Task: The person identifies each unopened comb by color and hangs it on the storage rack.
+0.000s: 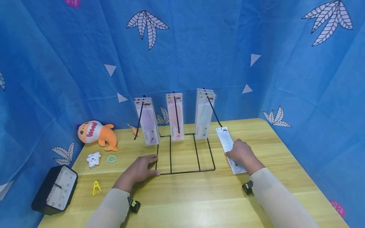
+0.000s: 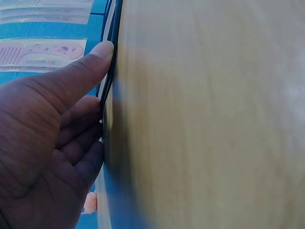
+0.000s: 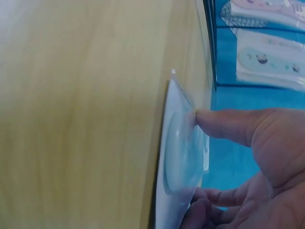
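My right hand (image 1: 241, 155) holds a packaged blue comb (image 1: 224, 139) by its sides, low over the table right of the black wire rack (image 1: 185, 172). In the right wrist view the thumb is on one edge of the clear pack (image 3: 178, 152) and the fingers are at the opposite edge. My left hand (image 1: 141, 169) rests at the rack's front left corner, with thumb and fingers touching the base wire. Packs of combs hang on the rack's hooks: purple (image 1: 147, 122) at left, pink (image 1: 175, 117) in the middle, blue-green (image 1: 203, 117) at right.
Along the table's left side are an orange plush shark (image 1: 98, 134), a small white toy (image 1: 93, 160), a green hair tie (image 1: 112, 158), a yellow clip (image 1: 96, 187) and a black clock (image 1: 57, 188). Blue cloth (image 1: 188, 57) surrounds the wooden table (image 1: 182, 202).
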The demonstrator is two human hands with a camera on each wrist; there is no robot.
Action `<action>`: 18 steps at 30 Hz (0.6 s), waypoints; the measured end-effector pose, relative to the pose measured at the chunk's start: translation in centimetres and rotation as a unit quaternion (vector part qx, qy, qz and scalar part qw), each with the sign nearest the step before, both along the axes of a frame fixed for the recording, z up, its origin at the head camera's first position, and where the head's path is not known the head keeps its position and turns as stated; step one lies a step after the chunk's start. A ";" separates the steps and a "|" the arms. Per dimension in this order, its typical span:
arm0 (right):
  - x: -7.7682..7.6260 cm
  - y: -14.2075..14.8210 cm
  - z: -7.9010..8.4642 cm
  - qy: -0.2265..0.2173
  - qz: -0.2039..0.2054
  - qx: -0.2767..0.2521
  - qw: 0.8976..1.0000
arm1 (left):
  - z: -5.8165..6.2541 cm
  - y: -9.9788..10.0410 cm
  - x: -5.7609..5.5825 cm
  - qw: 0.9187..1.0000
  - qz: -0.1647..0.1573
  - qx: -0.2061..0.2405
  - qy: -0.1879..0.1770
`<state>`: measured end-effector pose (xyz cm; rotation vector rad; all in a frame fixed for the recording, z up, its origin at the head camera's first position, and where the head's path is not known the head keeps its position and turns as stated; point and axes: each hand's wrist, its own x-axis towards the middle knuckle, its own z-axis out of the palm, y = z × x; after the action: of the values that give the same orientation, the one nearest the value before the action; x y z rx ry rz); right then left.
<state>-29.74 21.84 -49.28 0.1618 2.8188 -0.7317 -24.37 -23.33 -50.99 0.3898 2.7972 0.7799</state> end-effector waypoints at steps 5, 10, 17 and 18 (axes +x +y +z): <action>-0.2 1.2 0.1 -0.024 -0.004 -0.022 0.999 | 0.1 0.1 -0.1 1.000 0.003 0.004 -0.001; 0.0 2.4 0.3 -0.042 -0.011 -0.057 0.997 | 0.1 0.1 -0.1 1.000 -0.001 -0.001 0.002; 0.7 4.1 1.7 -0.010 0.004 -0.083 0.997 | 0.0 0.1 -0.1 1.000 0.001 -0.002 0.001; 0.8 4.3 2.0 -0.006 0.003 -0.093 0.996 | 0.0 0.1 -0.1 1.000 0.002 -0.002 0.000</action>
<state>-28.89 26.15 -47.31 0.1243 2.7208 -0.9814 -24.49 -23.25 -51.01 0.3841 2.7993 0.7758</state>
